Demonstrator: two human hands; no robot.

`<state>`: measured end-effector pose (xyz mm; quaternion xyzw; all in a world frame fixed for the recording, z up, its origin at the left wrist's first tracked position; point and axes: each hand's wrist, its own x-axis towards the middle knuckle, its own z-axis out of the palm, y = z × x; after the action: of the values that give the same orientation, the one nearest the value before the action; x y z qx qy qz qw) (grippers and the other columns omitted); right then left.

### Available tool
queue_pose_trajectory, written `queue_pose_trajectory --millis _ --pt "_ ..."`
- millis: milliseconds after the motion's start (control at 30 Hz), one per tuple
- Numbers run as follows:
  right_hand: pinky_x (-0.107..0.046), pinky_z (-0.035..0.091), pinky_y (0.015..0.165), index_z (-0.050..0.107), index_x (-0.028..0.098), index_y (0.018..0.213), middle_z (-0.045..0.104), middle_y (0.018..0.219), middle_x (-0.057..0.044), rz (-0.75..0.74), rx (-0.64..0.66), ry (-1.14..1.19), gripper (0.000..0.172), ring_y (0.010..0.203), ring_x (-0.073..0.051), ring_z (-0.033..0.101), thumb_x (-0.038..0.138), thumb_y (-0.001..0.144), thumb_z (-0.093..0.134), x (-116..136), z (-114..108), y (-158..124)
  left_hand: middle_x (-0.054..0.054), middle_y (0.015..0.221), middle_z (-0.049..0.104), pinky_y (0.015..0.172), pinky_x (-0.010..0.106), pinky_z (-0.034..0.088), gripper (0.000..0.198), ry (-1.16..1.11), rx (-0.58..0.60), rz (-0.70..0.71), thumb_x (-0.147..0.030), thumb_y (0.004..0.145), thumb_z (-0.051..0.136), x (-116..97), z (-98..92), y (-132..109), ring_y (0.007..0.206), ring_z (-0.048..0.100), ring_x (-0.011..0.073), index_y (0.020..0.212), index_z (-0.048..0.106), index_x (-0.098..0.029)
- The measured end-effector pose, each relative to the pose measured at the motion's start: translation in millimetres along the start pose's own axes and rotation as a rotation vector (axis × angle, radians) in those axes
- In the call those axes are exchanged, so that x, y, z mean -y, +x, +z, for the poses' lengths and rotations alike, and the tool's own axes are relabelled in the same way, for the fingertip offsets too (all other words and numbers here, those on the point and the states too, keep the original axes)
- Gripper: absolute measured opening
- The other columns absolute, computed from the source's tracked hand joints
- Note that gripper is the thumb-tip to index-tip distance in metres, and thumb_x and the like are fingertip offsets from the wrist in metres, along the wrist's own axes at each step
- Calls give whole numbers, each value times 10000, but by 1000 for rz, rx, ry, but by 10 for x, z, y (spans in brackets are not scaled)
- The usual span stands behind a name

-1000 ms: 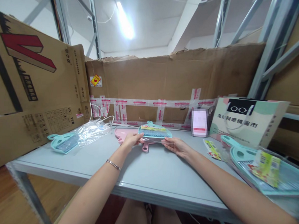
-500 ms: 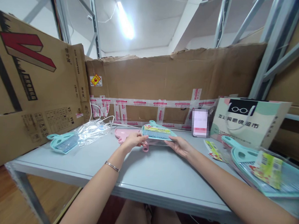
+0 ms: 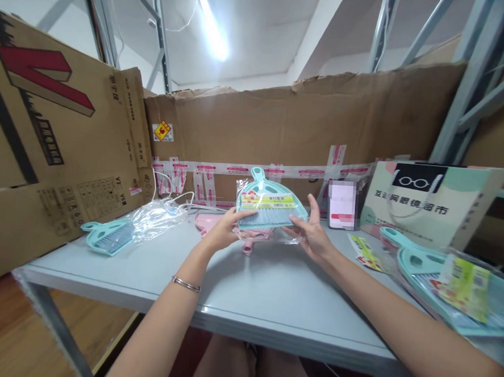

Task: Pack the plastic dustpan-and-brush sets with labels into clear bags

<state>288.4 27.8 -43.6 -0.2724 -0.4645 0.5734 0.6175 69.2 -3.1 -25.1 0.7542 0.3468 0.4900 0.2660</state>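
A teal dustpan and brush set point(image 3: 272, 204) in a clear bag, with a yellow-green label across it, is held up above the table, its handle pointing up and away. My left hand point(image 3: 226, 229) grips its left lower edge, thumb on the front. At the right lower edge my right hand point(image 3: 313, 232) holds it with the thumb, index finger raised. Behind and below lies a pink dustpan point(image 3: 206, 222), with a pink handle end point(image 3: 247, 246) showing underneath; the held set hides part of it.
On the left are a teal dustpan with brush point(image 3: 109, 236) and crumpled clear plastic point(image 3: 158, 220). At right stand a phone point(image 3: 342, 205) and a paper bag point(image 3: 426, 205), near a loose label card point(image 3: 366, 253) and bagged teal sets point(image 3: 455, 286). Cardboard point(image 3: 238, 131) walls the back.
Both hands have raised the bagged teal set and tilted it up, so its face and label show more fully. My right index finger now points upward. The view has shifted slightly.
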Motion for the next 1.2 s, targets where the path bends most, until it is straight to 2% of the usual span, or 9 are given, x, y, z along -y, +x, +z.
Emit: queue_pose_trajectory --millis 200,400,533,633,733,800,867,967,1200 --pt "-347 489 819 593 295 985 596 1067 6 -195 170 -259 317 964 -199 569 365 683 660 183 -54 -55 66 1108 586 855 294 476 281 -124 -142 -24 -284 659 709 -15 17 12 1032 546 211 927 702 -198" --pt "-334 378 930 615 221 1003 593 1067 -60 -392 341 -521 721 1059 -277 498 357 335 850 205 -168 -58 52 971 646 690 252 518 307 -234 -328 -163 -351 620 721 8 -8 23 799 596 153 858 723 -156" --pt "-363 370 940 576 241 925 597 993 -27 -409 180 -558 437 1005 -228 522 338 549 776 19 -97 -32 49 899 654 648 248 506 275 -242 -341 -194 -351 604 728 64 -4 45 751 593 147 792 717 -150" --pt "-355 404 912 547 267 999 618 971 -15 -349 81 -433 389 955 -194 552 305 647 709 -71 -21 -26 45 781 646 679 259 492 233 -189 -344 -177 -357 628 705 108 6 58 751 588 155 697 689 -135" --pt "-317 440 877 247 363 1331 631 1049 9 -246 121 -234 856 914 -147 591 217 632 720 -77 8 -19 41 825 627 755 251 469 181 -99 -380 -94 -318 673 665 138 12 67 820 578 152 646 640 -140" --pt "-298 448 868 93 398 1375 629 1088 24 -189 137 -171 1012 924 -129 601 177 616 725 -71 -13 3 36 943 601 757 245 467 172 -86 -391 -79 -272 676 662 156 13 70 828 581 136 798 616 -160" --pt "-290 470 830 235 371 1344 639 1082 18 -96 141 -135 932 923 -142 611 169 583 734 -83 -56 39 34 1015 572 722 248 475 433 -113 -393 -121 -212 656 674 183 9 70 770 587 113 1056 510 -205" --pt "-270 499 718 541 267 1083 684 956 -1 96 124 -128 569 824 -164 636 172 551 717 -134 -122 89 45 993 593 717 255 469 673 -152 -334 -250 -111 619 667 241 -5 61 756 589 115 1214 368 -205" --pt "-248 471 542 554 241 850 681 700 50 276 38 -173 411 567 -128 601 67 480 592 -217 -150 118 48 803 661 688 270 439 316 -190 -93 -472 -83 526 680 295 -40 28 738 590 163 834 632 -128"
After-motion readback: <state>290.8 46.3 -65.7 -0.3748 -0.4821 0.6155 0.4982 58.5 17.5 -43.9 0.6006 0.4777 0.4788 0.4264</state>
